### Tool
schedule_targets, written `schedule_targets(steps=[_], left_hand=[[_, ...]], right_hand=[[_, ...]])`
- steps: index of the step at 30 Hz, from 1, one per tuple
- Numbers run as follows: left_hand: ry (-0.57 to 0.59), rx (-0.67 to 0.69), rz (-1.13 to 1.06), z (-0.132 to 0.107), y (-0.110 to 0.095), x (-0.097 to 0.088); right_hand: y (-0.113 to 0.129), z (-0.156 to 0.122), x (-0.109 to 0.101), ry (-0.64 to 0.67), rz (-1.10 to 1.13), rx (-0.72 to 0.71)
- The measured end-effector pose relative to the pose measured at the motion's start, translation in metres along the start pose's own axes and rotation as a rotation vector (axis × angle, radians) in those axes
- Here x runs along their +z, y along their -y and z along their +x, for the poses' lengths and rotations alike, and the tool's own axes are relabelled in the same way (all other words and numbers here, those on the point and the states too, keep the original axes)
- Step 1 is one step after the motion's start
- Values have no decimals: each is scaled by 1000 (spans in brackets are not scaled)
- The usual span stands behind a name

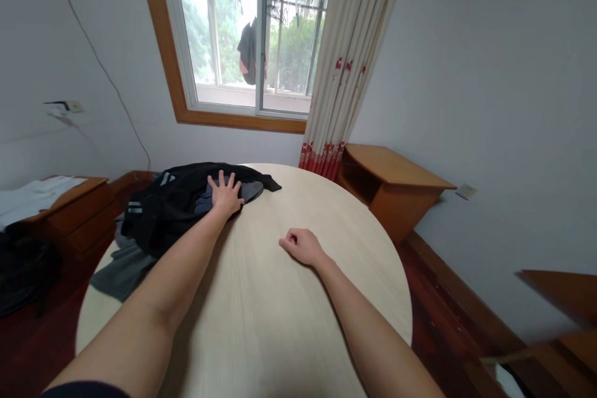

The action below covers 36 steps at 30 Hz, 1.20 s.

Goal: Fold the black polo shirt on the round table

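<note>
A heap of dark clothes lies on the left side of the pale round table [261, 298]. My left hand [226, 196] rests on it with its fingers spread, touching a dark blue-grey garment [204, 202]. Around that is a black garment [163, 211] with light grey stripes, and a grey piece of cloth [252, 191] sticks out to the right of the hand. Dark grey-green cloth [124, 270] hangs toward the table's left edge. My right hand [302, 245] is curled into a loose fist at the middle of the table, with nothing seen in it.
A wooden cabinet [396, 168] stands beyond the table at the right, beside a long patterned curtain [345, 62]. At the left is a wooden drawer unit [79, 224] with white cloth [32, 199] on top. A dark bag [23, 267] sits below it.
</note>
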<state>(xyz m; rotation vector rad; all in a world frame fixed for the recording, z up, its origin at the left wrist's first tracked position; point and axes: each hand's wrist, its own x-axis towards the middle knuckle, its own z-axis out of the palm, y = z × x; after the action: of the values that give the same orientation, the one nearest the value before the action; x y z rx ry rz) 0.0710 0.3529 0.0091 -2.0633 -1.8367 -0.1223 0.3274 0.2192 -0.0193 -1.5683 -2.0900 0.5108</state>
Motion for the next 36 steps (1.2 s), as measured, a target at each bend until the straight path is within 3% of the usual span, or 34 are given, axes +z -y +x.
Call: schedule_targets(steps=[4, 7, 10, 13, 17, 19, 23, 27, 36], left_hand=[[13, -17, 52, 22, 13, 32], [6, -33, 54, 28, 18, 47], [10, -46, 53, 36, 26, 49], [6, -39, 41, 37, 26, 40], [-19, 77, -34, 3, -5, 11], [-21, 184, -140, -30, -29, -6], [107, 222, -352, -97, -62, -31], [134, 200, -388, -131, -59, -33], [136, 199, -402, -136, -45, -26]], right_hand=[[-7, 0, -1, 21, 96, -9], [-10, 1, 0, 29, 122, -7], [-9, 2, 0, 28, 124, 3], [-8, 2, 0, 25, 115, 9], [-8, 3, -1, 21, 80, -26], [-7, 2, -1, 11, 51, -40], [-3, -1, -1, -23, -24, -39], [3, -4, 0, -24, -99, -32], [9, -13, 3, -35, -169, -9]])
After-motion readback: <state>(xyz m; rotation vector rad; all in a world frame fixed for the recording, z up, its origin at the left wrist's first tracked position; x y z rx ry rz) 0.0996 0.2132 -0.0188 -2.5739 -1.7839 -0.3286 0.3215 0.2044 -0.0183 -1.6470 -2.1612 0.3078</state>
